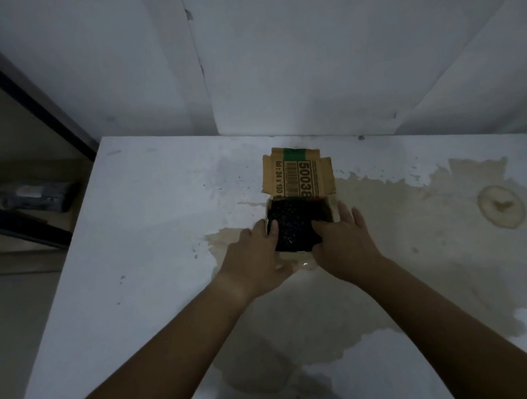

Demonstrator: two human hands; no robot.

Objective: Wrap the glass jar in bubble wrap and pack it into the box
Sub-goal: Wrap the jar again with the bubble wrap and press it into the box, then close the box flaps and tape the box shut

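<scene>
head view: small cardboard box (301, 178) sits near the far edge of the stained white table (152, 224), lid flap up. black bubble-wrapped bundle (295, 228) fills it. left hand (256, 255) and right hand (345, 240) press it, each grip open, fingers spread flat on the wrap.

Looks like a bare back room or storage corner, not a proper workshop. Dim light, plain white walls (278, 59) with visible panel seams, and a white table (135, 238) that's pretty beat up, with big brownish stains (411, 221) and chipped paint all over.
</scene>
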